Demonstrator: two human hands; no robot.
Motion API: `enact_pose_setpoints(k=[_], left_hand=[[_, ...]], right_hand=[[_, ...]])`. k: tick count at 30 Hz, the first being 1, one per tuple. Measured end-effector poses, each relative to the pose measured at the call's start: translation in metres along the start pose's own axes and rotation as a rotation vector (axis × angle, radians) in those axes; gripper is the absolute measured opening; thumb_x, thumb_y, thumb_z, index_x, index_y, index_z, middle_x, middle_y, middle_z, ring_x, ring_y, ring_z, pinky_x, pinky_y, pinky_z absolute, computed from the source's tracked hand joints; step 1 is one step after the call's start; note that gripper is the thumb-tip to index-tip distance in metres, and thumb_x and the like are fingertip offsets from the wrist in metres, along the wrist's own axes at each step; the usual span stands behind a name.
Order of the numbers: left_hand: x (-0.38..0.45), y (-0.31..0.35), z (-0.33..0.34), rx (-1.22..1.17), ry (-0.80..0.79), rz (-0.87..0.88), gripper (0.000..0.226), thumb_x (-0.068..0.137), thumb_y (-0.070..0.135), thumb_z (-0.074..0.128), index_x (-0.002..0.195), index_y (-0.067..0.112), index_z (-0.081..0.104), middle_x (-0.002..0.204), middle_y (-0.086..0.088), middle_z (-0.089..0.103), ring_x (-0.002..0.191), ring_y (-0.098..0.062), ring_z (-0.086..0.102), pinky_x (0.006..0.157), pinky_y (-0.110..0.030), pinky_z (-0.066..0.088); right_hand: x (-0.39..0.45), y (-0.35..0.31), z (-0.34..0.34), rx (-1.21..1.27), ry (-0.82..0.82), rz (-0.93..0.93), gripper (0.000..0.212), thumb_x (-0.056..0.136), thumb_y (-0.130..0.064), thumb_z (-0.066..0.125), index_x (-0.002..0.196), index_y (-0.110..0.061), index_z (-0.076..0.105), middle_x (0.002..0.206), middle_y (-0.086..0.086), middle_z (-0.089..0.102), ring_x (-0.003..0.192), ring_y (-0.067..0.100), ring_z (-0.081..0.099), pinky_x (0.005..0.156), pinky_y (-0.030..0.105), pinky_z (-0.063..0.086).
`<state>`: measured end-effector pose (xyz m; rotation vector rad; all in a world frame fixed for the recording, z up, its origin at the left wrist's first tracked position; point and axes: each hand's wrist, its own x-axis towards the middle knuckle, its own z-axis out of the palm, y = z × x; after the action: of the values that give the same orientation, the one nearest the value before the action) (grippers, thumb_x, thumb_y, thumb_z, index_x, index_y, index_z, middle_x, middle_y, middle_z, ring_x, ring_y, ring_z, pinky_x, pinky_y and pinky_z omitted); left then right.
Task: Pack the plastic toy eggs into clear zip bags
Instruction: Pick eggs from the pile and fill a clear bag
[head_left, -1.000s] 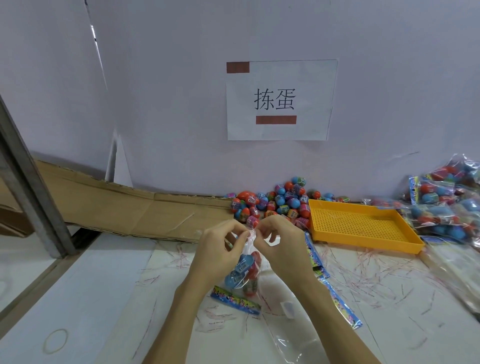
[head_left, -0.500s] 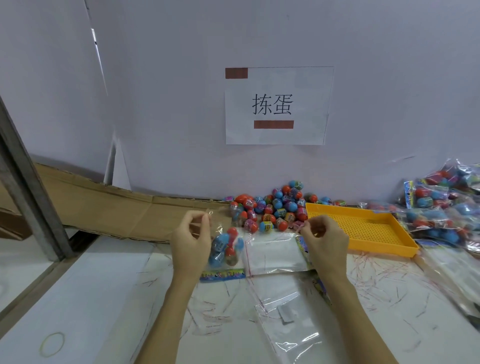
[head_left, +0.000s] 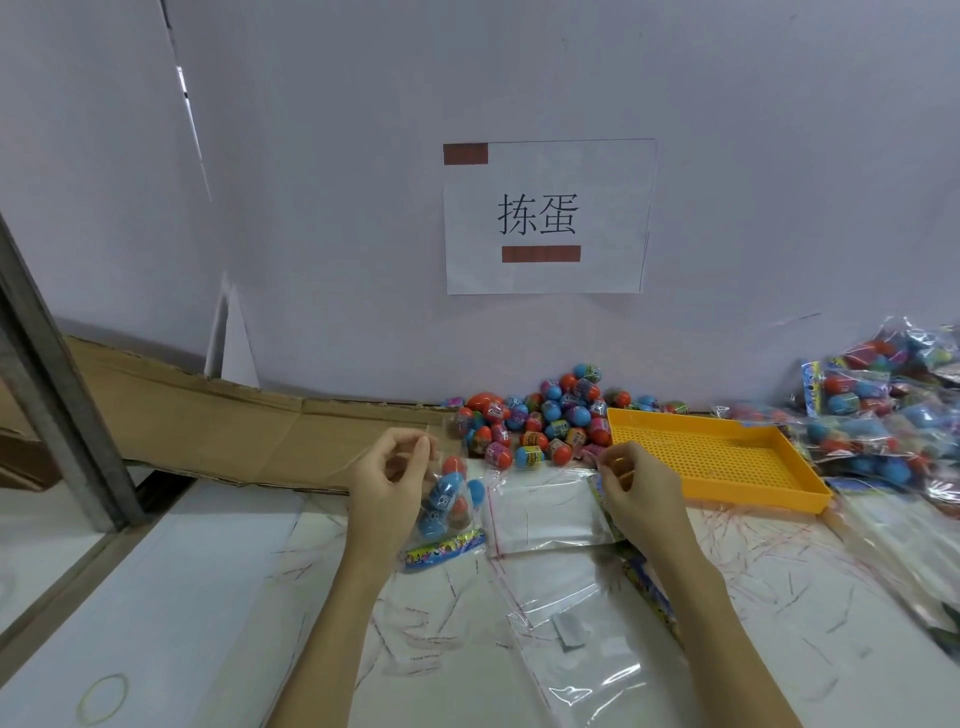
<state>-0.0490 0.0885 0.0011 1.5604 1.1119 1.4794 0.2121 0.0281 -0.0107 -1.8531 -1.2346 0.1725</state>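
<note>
Left hand (head_left: 387, 480) is pinching the top of a filled bag (head_left: 447, 506) hanging center frame, roughly five or six eggs inside, hard to count exactly. Right hand (head_left: 636, 486) has its fingers curled, pinching the top edge of an empty bag (head_left: 545, 512) I think, though I can't say for sure. Plenty already done: a heap of packed bags (head_left: 883, 415) at far right. Still left: one loose pile of eggs (head_left: 540, 423), thirty-ish, beside the one yellow tray (head_left: 717, 460). So partway, I'd guess.
</note>
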Motion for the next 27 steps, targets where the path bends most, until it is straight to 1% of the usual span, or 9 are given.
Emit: enact_pose_setpoints(k=[3,7,9,12,14,17,21,25,27], left_hand=[[-0.001,0.002,0.001,0.022,-0.024,0.014,0.008,0.101,0.014,0.063,0.097,0.018,0.07,0.088,0.002,0.073,0.085,-0.01,0.069,0.074,-0.02,0.057],[-0.003,0.006,0.002,0.011,-0.052,0.019,0.008,0.102,0.014,0.062,0.099,0.018,0.069,0.093,0.001,0.073,0.087,-0.011,0.069,0.072,-0.016,0.057],[-0.004,0.006,0.004,0.008,-0.063,0.01,0.007,0.101,0.015,0.063,0.1,0.018,0.069,0.095,0.001,0.073,0.088,-0.012,0.07,0.072,-0.016,0.057],[-0.005,0.006,0.006,-0.041,-0.085,-0.016,0.008,0.101,0.017,0.063,0.1,0.019,0.07,0.088,0.005,0.073,0.085,-0.007,0.07,0.069,-0.018,0.059],[-0.006,0.007,0.007,-0.054,-0.108,-0.02,0.008,0.101,0.016,0.063,0.1,0.02,0.07,0.087,0.01,0.073,0.084,-0.007,0.071,0.069,-0.018,0.058],[-0.007,0.006,0.008,-0.069,-0.132,-0.032,0.009,0.101,0.016,0.063,0.101,0.021,0.07,0.086,0.014,0.073,0.085,-0.006,0.071,0.069,-0.017,0.058],[-0.008,0.007,0.007,-0.144,-0.151,-0.072,0.01,0.101,0.015,0.062,0.102,0.017,0.071,0.089,0.007,0.075,0.089,-0.012,0.073,0.071,-0.021,0.06],[-0.008,0.009,0.007,-0.213,-0.174,-0.093,0.011,0.102,0.015,0.061,0.105,0.013,0.072,0.094,-0.003,0.076,0.094,-0.021,0.074,0.08,-0.035,0.063],[-0.008,0.008,0.007,-0.217,-0.175,-0.09,0.012,0.101,0.017,0.062,0.105,0.013,0.072,0.095,-0.005,0.076,0.096,-0.023,0.074,0.082,-0.037,0.063]], right_hand=[[-0.004,-0.007,0.0,0.074,0.014,-0.069,0.018,0.103,-0.013,0.057,0.112,-0.018,0.071,0.072,-0.007,0.072,0.062,0.001,0.064,0.058,0.01,0.047],[-0.004,-0.014,-0.001,0.054,-0.042,-0.159,0.032,0.098,0.002,0.058,0.11,-0.017,0.08,0.124,-0.002,0.068,0.113,0.014,0.062,0.096,0.024,0.052],[-0.004,-0.017,-0.001,0.042,-0.012,-0.17,0.032,0.097,0.004,0.057,0.109,-0.016,0.08,0.131,-0.006,0.065,0.125,0.014,0.056,0.104,0.023,0.044],[-0.01,-0.022,0.001,0.132,0.038,-0.211,0.035,0.099,-0.003,0.059,0.127,-0.022,0.069,0.107,-0.011,0.074,0.095,0.003,0.069,0.081,0.005,0.046],[-0.012,-0.027,0.005,0.186,0.002,-0.222,0.033,0.099,-0.012,0.064,0.129,-0.025,0.065,0.098,-0.008,0.077,0.079,-0.004,0.067,0.069,0.005,0.048],[-0.015,-0.032,0.02,0.206,-0.073,-0.233,0.017,0.095,-0.014,0.07,0.109,-0.018,0.078,0.1,-0.006,0.074,0.085,0.003,0.067,0.074,0.015,0.056],[-0.021,-0.04,0.034,0.274,-0.144,-0.198,0.012,0.097,-0.019,0.068,0.104,-0.021,0.078,0.091,-0.006,0.071,0.078,0.009,0.067,0.067,0.019,0.056],[-0.025,-0.051,0.038,0.622,-0.255,-0.142,0.039,0.1,-0.027,0.063,0.138,-0.034,0.058,0.11,-0.018,0.073,0.101,0.005,0.07,0.078,0.021,0.06],[-0.026,-0.052,0.038,0.681,-0.273,-0.131,0.037,0.096,-0.031,0.069,0.132,-0.037,0.063,0.111,-0.021,0.074,0.104,0.001,0.069,0.086,0.021,0.059]])
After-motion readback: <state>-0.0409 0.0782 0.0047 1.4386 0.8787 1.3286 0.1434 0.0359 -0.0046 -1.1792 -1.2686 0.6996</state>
